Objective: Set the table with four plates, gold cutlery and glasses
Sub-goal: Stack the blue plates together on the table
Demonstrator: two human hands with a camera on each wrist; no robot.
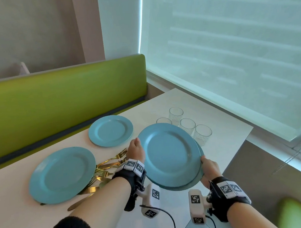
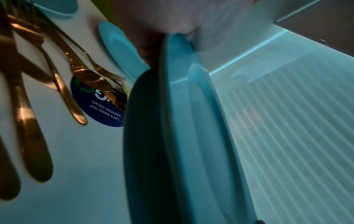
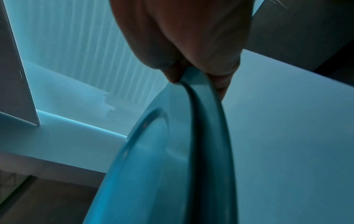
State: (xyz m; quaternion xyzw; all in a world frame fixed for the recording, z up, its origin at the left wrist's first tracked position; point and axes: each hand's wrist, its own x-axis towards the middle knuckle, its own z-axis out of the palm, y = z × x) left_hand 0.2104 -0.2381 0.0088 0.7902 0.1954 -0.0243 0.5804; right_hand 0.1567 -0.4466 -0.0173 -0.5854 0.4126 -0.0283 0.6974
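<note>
Two stacked blue plates [image 1: 169, 154], slightly offset, hang tilted above the white table [image 1: 190, 99]. My left hand [image 1: 135, 150] grips their left rim and my right hand [image 1: 208, 168] grips the near right rim. In the right wrist view, thumb and fingers [image 3: 182, 37] pinch the plate rims [image 3: 201, 115], with a gap between the two plates. The left wrist view shows the plates [image 2: 191, 121] edge-on. Two more blue plates lie on the table, one near left [image 1: 60, 174] and one farther back [image 1: 110, 130]. Gold cutlery [image 1: 107, 166] lies piled between them. Several glasses [image 1: 188, 126] stand behind the held plates.
A green bench back [image 1: 62, 88] runs along the table's far side. A window blind [image 1: 231, 52] closes off the right. A second green seat [image 1: 300, 213] shows at the bottom right. A round blue sticker [image 2: 99, 110] lies on the table under the cutlery [image 2: 57, 78].
</note>
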